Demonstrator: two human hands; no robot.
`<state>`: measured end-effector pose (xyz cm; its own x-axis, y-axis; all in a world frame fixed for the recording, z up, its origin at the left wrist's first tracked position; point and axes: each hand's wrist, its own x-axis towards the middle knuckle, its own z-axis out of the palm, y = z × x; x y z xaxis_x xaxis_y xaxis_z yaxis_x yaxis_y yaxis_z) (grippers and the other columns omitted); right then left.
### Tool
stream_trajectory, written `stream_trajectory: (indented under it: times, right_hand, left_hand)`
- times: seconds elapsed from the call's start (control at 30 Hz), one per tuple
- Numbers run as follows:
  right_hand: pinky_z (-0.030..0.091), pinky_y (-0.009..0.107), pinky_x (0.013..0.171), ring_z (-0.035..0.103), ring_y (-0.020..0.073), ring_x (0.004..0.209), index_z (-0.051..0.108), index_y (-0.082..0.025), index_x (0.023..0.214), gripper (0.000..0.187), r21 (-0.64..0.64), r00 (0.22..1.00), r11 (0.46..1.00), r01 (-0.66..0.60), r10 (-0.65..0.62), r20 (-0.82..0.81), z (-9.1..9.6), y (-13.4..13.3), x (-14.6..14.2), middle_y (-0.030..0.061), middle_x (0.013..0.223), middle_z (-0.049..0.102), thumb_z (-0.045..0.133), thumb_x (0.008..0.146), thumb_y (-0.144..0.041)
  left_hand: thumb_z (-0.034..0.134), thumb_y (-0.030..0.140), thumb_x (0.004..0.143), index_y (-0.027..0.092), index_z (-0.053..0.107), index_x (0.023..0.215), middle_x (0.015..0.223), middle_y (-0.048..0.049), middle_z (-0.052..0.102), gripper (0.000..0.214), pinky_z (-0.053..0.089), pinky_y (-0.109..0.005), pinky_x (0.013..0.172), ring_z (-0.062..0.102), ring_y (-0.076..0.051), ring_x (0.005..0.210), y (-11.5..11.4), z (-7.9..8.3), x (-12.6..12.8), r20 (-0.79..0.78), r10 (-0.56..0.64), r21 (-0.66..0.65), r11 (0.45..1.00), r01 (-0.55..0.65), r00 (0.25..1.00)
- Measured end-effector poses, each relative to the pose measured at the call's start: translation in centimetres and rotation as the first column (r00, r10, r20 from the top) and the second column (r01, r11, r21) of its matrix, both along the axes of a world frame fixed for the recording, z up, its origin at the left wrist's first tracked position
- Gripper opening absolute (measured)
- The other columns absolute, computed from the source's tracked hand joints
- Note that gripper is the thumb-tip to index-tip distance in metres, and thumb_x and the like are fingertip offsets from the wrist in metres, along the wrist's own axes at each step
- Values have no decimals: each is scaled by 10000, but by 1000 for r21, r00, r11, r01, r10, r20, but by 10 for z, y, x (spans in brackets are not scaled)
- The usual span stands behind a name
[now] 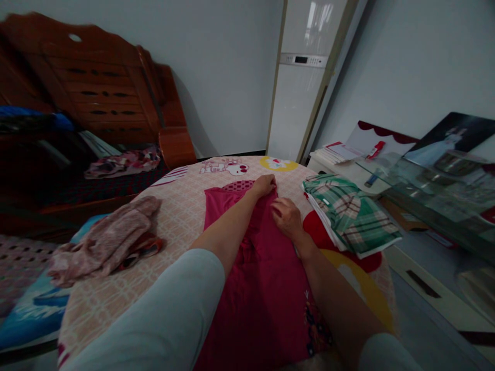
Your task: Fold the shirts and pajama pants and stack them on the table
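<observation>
At the bottom of my feed, the near end of the deep-pink garment (266,304) is cut off, as are both pale sleeves (181,304). The garment lies lengthwise on the bench (178,216), in front of the person. The left forearm (232,221) crosses it and hides much of its left half; the right forearm (336,293) covers part of its right edge, beside a dark floral print (317,332) that I can only partly make out. The cloth is smoother toward me and rumpled in the middle.

Farther up, I see the right hand (286,216) with fingers curled at the garment's right edge; I cannot tell whether they grip it. Just beyond, the left hand (265,184) pinches the far right corner.

To the left, a crumpled brownish-pink cloth (112,239) hangs partly over the bench's edge. To the right lies a folded green checked cloth (348,214), close by the right forearm. Past it, a glass shelf (436,196) carries clear and metallic items too blurred for me to name. Farthest off stand a carved wooden seat (96,87) and a tall white unit (296,108).
</observation>
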<state>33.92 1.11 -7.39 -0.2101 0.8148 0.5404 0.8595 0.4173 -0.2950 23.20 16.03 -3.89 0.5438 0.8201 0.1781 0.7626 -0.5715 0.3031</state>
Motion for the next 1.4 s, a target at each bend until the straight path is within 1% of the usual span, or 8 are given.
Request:
stream_trajectory:
  times: [0.1,0.27,0.47,0.63,0.8,0.97,1.23,1.4]
  right_hand:
    - [385,430,1097,500,253,1285,653,-148,1240,390,-73,987,993,-98,106,124,-6,2,-5,144,1333,604,456,904,-173]
    - [314,480,1137,417,277,1380,511,-136,1412,480,-224,970,974,-23,76,229,-10,2,-3,171,1497,453,365,996,-326]
    - [270,475,1152,338,300,1433,424,-145,1481,589,-285,951,958,22,67,300,-4,0,-3,161,1562,355,313,1010,-480]
    - [245,475,1165,308,293,1450,382,-133,1505,658,-303,952,953,30,65,298,-6,2,-3,170,1570,333,264,1002,-542]
    - [259,483,1162,323,302,1443,408,-130,1491,663,-284,950,959,21,69,304,-8,2,0,173,1562,349,261,998,-547]
    - [270,486,1160,333,304,1438,412,-127,1489,670,-274,952,962,15,70,297,-10,3,2,174,1557,357,275,992,-555]
    - [274,495,1155,320,298,1444,421,-142,1485,644,-291,957,957,15,70,281,-10,4,2,170,1557,359,299,992,-538]
    - [255,514,1161,324,302,1442,415,-131,1486,639,-293,958,956,10,75,277,-10,4,1,180,1557,353,298,995,-524]
  left_hand:
    - [528,184,921,126,611,1160,1139,-140,679,259,475,-310,935,628,-227,1088,-7,-5,6,-33,58,26,998,-57,998]
    - [550,189,913,102,580,1247,1258,-168,632,346,455,-316,993,601,-226,1155,-5,3,1,48,54,-2,999,-54,997]
    - [483,163,883,152,709,1134,1114,-86,725,338,481,-289,938,660,-198,1009,-17,28,-95,205,158,10,986,-164,966]
    - [517,176,850,169,767,998,989,-56,761,291,487,-263,849,672,-198,922,-61,10,-153,158,270,-59,963,-264,950]
    - [547,237,890,190,752,1001,1070,-56,743,238,474,-258,867,659,-195,994,-78,-8,-139,148,272,-72,962,-264,951]
    - [611,305,884,170,708,904,1000,-70,730,168,481,-270,827,655,-194,932,-75,-9,-126,157,308,-65,951,-301,938]
    - [575,221,886,167,657,1038,1036,-98,698,181,487,-292,851,642,-220,988,-79,-13,-133,87,381,14,923,-384,920]
    - [546,148,859,138,669,1079,1114,-118,675,252,474,-288,880,620,-211,1028,-81,-6,-133,282,268,124,942,-311,921]
